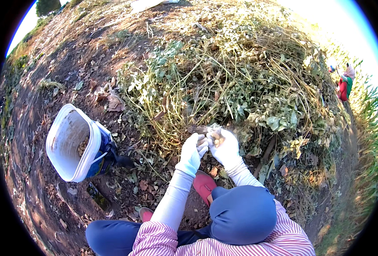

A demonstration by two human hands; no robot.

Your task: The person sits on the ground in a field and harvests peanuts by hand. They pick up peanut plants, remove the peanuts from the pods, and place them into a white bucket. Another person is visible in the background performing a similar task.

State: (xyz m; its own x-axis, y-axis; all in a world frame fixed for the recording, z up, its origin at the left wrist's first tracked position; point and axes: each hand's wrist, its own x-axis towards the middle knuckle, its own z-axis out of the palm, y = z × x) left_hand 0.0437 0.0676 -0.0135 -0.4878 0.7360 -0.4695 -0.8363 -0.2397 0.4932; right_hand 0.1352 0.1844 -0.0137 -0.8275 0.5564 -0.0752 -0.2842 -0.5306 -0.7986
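Observation:
My left hand (191, 151) and my right hand (226, 147), both in white gloves, meet at the front edge of a heap of pulled peanut plants (208, 86). A few tan peanut pods (218, 139) show in the curled fingers of my right hand. Close against them are the bent fingertips of my left hand; whether they pinch anything cannot be made out. Blurred dry plant matter lies just beyond my fingers. To my left, a white plastic bucket (68, 140) leans tilted, with some peanuts (83, 146) inside.
A smartphone (98, 196) lies on the dirt below the bucket. My knees and red shoes (204, 187) are close beneath my forearms. At the far right a person (345, 83) is beside tall green plants (368, 128). Pale sheeting (147, 4) lies at the top.

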